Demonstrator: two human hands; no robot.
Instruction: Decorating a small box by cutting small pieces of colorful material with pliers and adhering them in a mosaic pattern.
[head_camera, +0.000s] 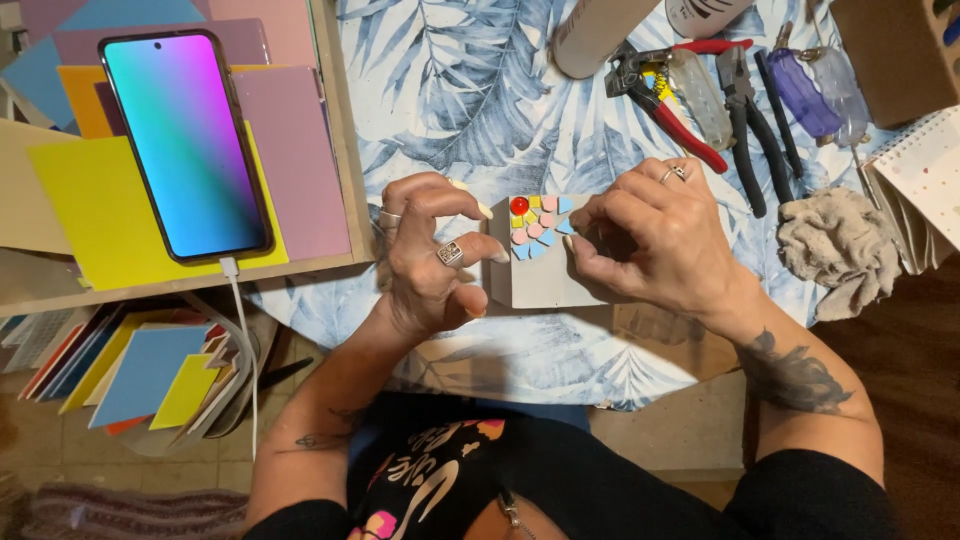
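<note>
A small grey board (550, 282) lies on the leaf-patterned tablecloth (450, 90). In its top corner sits a mosaic patch (538, 226): a red round bead, yellow squares, pink and pale blue petal-shaped pieces. My left hand (430, 250), with rings on its fingers, grips the board's left edge between thumb and fingertips. My right hand (655, 235) rests on the board's right side, its fingertips pinched together at the edge of the mosaic. Whether a tiny piece sits between those fingertips is hidden.
Red-handled nippers (670, 100) and black pliers (745, 120) lie at the back, beside a purple clear tool (810, 95) and a white cylinder (600, 35). A crumpled cloth (840, 245) is at right. A lit phone (185, 145) rests on coloured tile sheets (290, 150) at left.
</note>
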